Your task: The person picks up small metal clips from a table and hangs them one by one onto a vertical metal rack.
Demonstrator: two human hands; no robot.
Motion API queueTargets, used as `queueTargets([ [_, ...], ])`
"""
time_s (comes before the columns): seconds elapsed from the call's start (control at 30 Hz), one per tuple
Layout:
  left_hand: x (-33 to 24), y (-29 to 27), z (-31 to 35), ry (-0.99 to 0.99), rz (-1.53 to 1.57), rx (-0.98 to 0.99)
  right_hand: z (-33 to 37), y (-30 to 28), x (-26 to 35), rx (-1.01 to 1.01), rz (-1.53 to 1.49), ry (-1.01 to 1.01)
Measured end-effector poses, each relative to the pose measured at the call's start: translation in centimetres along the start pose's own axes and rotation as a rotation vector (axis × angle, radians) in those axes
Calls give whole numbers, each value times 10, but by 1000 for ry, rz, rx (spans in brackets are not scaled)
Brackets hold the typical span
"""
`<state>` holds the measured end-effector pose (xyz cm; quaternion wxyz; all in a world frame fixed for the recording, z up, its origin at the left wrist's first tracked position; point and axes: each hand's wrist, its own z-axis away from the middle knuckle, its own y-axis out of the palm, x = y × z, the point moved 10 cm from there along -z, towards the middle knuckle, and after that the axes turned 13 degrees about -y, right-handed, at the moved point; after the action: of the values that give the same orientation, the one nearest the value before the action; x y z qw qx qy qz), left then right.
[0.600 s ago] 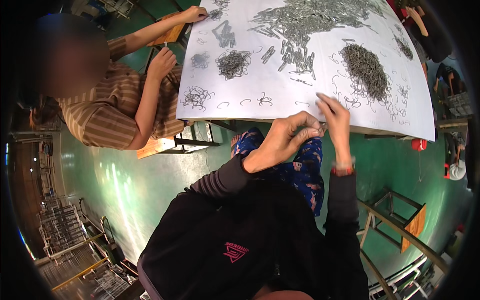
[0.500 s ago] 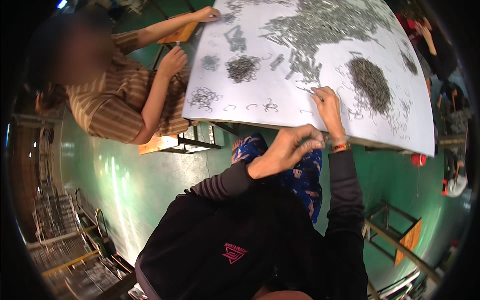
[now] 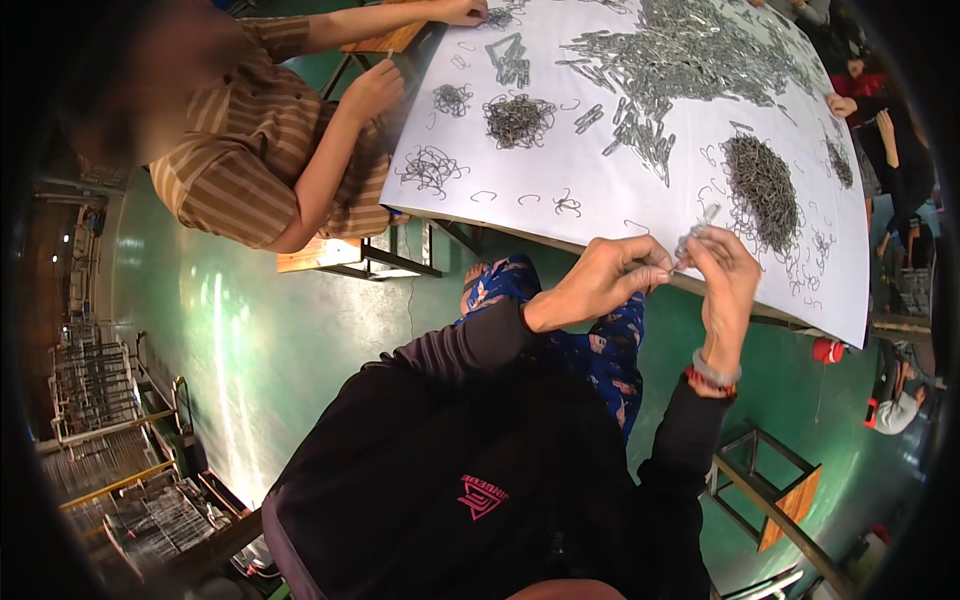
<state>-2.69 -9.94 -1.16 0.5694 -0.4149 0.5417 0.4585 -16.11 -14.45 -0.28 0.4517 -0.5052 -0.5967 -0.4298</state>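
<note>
The slim metal clip (image 3: 711, 214) projected from the right hand's (image 3: 732, 275) closed pinch at the table's (image 3: 590, 170) near edge. The left hand's (image 3: 600, 283) fingertips met; their contents were indiscernible. Probable handling: light, stiff, slippery; grip mid-length.

On the surface (image 3: 600, 185), a clip heap (image 3: 690, 55) lies at the far middle, a hook pile (image 3: 762, 190) nearer on the right, a smaller pile (image 3: 518, 120) leftward; a co-worker (image 3: 225, 180) sits left of the surface.
</note>
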Motion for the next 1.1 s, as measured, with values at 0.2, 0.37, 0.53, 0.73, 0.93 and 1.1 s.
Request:
queueTargets([
  [0.2,-9,2,-4,0,-58,6,23,0,30,-150,-62,-62],
  [0.37,-4,-1,-3,90,-164,-34,29,2,35,-235,-15,-150],
  [0.53,0,-47,-20,130,-70,-175,31,4,30,-188,-38,-149],
  [0.73,25,-149,-152,186,-992,-538,42,-16,41,-146,100,-128],
  [0.93,80,-219,-181,121,-1432,-463,24,13,31,-18,28,-258],
  [1.1,25,-167,-171,136,-871,-493,35,-6,48,-73,116,-221],
])
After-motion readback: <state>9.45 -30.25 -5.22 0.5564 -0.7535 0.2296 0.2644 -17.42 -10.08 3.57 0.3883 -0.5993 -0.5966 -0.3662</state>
